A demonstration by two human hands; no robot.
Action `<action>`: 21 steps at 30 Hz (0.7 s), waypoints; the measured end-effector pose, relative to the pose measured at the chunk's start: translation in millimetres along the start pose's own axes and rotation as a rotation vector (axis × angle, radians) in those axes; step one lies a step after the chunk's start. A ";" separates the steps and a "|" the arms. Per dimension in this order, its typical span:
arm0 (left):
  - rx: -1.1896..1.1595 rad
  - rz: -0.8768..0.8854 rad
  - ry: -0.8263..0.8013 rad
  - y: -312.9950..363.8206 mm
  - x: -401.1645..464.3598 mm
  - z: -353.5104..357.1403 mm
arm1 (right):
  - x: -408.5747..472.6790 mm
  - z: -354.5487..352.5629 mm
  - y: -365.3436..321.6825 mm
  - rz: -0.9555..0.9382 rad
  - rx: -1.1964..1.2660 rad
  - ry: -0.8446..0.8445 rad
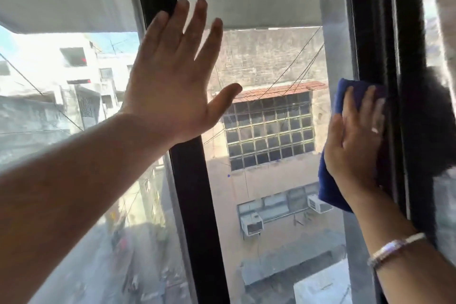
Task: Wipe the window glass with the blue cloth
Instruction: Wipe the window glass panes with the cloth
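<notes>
The window glass fills the middle of the view between two black frame bars. My right hand lies flat on a folded blue cloth, pressing it against the glass at the pane's right edge, beside the black frame. Blue fabric shows above my fingertips and below my palm. My left hand is spread open with fingers apart, resting on the central black bar, its thumb reaching over the glass. It holds nothing.
A second pane lies left of the central bar. The thick black right frame stands right next to the cloth. Buildings, cables and air-conditioner units show outside, far below. A bracelet circles my right wrist.
</notes>
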State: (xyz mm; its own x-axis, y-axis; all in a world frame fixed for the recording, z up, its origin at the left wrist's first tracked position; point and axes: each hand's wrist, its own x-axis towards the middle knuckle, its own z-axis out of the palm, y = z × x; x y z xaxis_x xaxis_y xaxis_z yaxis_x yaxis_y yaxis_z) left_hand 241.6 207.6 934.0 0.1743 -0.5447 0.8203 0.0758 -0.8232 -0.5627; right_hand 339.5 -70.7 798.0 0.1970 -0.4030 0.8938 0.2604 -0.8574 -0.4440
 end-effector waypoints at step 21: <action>-0.051 -0.002 0.019 0.1 -1.2 1.3 | -37.1 6.7 -88.8 -0.204 0.080 -0.014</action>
State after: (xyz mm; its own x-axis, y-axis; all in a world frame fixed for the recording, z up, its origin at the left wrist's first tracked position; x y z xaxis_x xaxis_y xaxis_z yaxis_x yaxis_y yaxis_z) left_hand 242.7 208.4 932.8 0.1554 -0.5456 0.8235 0.0257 -0.8311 -0.5555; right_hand 315.4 22.5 803.9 0.1458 -0.2188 0.9648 0.3706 -0.8922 -0.2583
